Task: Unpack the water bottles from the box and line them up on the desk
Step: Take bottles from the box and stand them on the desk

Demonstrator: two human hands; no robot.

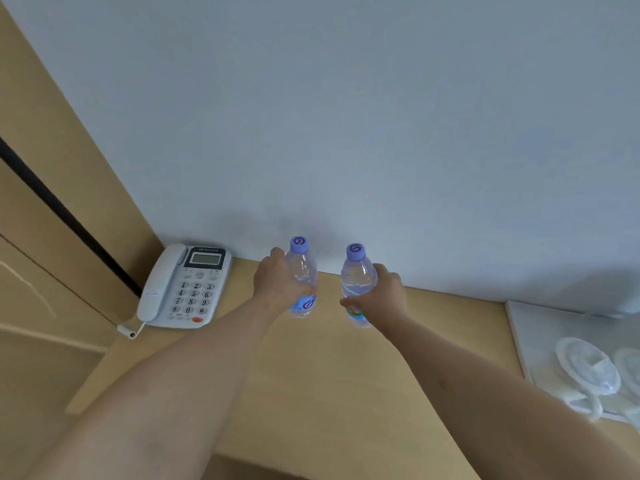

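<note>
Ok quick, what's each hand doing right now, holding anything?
Left hand: closed around the left water bottle, near the phone.
Right hand: closed around the right water bottle.

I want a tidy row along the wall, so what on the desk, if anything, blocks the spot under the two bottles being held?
Nothing visible does. The left bottle and right bottle sit over bare desk; the phone lies off to the left, clear of both.
</note>
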